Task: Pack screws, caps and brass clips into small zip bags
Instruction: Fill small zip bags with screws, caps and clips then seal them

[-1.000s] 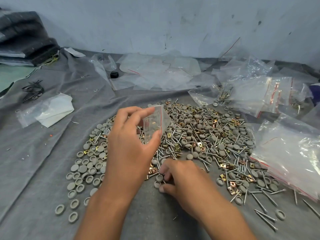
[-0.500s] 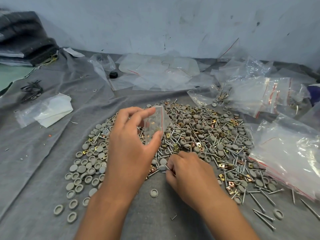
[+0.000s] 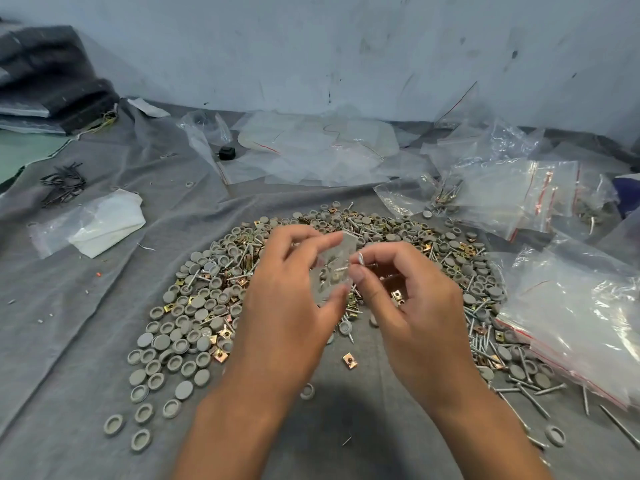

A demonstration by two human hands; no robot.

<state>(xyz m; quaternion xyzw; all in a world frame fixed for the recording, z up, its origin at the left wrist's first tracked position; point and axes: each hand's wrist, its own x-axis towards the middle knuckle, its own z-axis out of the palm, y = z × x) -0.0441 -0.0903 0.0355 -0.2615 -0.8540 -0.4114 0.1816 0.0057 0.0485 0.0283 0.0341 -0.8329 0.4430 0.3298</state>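
The left hand (image 3: pixel 287 306) holds a small clear bag (image 3: pixel 332 271) above the pile (image 3: pixel 346 271) of parts, its grip pinching the bag between the thumb below and the fingers at the top edge. The bag stands roughly upright, its long axis near vertical and tilted slightly right at the top, its open side facing the right hand (image 3: pixel 412 306). A few parts show dimly inside it.

The right hand's grip pinches a screw (image 3: pixel 349 266) between thumb and forefinger at the bag's right edge. The screw lies near level, its long axis running left to right, its tip pointing left into the bag and its head by the fingertips.

Grey caps (image 3: pixel 180 341), brass clips (image 3: pixel 349 361) and loose screws (image 3: pixel 526 393) lie mixed on the grey cloth (image 3: pixel 69 341) covering the bench. Larger red-striped zip bags (image 3: pixel 571 323) lie at the right, more clear bags (image 3: pixel 311 150) at the back.
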